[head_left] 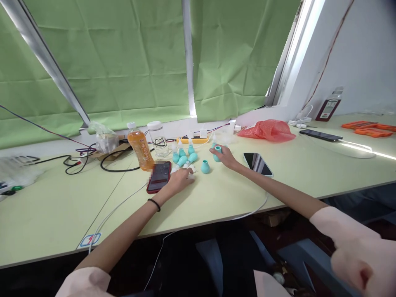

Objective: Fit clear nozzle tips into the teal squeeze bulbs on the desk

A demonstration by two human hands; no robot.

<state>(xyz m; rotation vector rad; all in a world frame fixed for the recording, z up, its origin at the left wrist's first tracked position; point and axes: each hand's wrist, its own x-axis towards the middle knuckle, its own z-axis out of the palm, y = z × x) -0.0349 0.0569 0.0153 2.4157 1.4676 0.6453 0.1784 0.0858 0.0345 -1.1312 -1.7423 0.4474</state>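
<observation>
My right hand (pixel 225 156) is closed around a teal rubber squeeze bulb (pixel 218 154), held with its open neck up just above the table. A second open-necked teal bulb (pixel 205 167) stands on the table between my two hands. My left hand (pixel 182 179) is low over the table, its fingers pinched on what looks like a small whitish nozzle (pixel 190 176). A few white nozzle pieces (pixel 193 168) lie just beyond those fingers. Behind them is a group of several teal bulbs (pixel 182 161) with pale pointed tips, some upright and some on their sides.
A red-cased phone (pixel 159 177) lies beside my left hand, near an orange drink bottle (pixel 140 146) and a clear jar (pixel 157 140). A white-edged phone (pixel 258 164) is right of my right hand. Farther back are a power strip (pixel 192 140) and a red plastic bag (pixel 267 130).
</observation>
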